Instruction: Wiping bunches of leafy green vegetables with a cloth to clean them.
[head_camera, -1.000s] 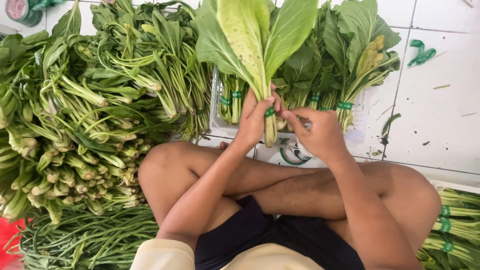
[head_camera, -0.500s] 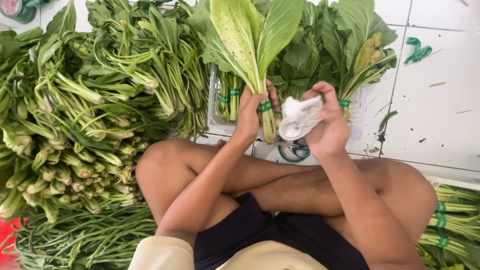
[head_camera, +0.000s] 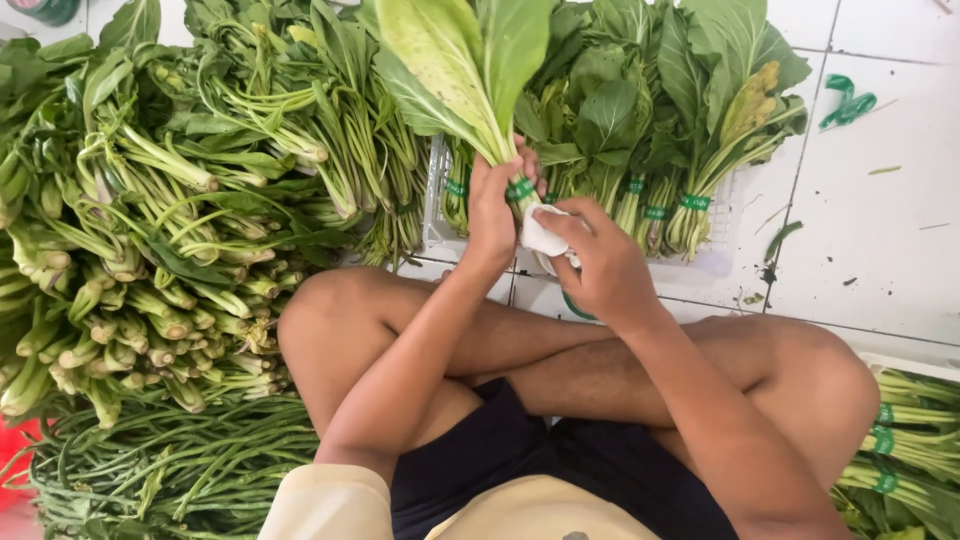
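My left hand grips a bundle of leafy greens by its stems, held upright over my crossed legs. A green band is wrapped around the stems just beside my fingers. My right hand holds a white cloth pressed against the cut ends of the stems.
A white crate behind my hands holds banded bundles of greens. A big heap of stemmed greens lies at the left, long beans at the lower left, more banded bundles at the right. Green band scraps lie on the white tiles.
My right hand has brought the white cloth down from beside the bundle onto the stem ends. The bundle has shifted slightly in my left hand.
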